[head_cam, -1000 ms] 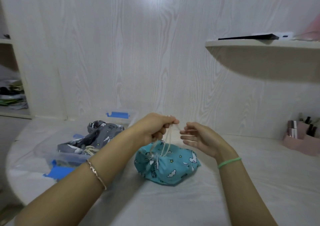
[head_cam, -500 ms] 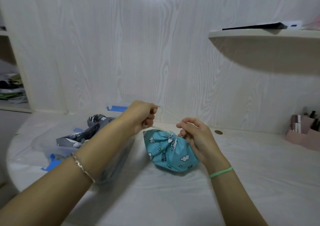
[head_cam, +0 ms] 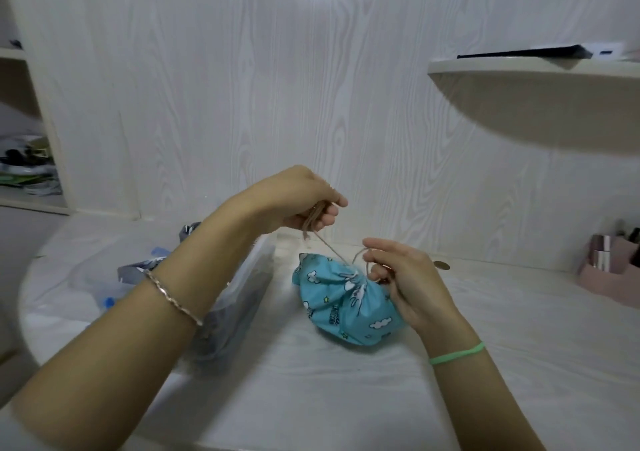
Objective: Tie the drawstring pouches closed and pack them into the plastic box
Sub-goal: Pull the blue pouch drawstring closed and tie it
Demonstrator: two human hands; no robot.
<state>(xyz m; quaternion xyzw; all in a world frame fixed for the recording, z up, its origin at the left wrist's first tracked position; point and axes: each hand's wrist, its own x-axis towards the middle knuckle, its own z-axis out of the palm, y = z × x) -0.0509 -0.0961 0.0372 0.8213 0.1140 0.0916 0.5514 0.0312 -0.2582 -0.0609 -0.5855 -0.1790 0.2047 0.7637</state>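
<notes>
Head view: the blue pouch (head_cam: 346,307) is lying mid-desk (head_cam: 346,391), nearer the back edge. The left hand (head_cam: 298,201) is pinching the drawstring (head_cam: 329,247) ends above it. The right hand (head_cam: 407,277) is curling its fingers around the cord loop at the neck. The plastic box (head_cam: 256,270), holding a grey pouch (head_cam: 138,272), is standing toward the left edge. Bare surface is stretching to the front and right edges.

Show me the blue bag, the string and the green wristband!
blue bag (head_cam: 346,308): head view, middle of its cloth.
string (head_cam: 329,247): head view, taut stretch above the bag's neck.
green wristband (head_cam: 457,354): head view, top of the band.
</notes>
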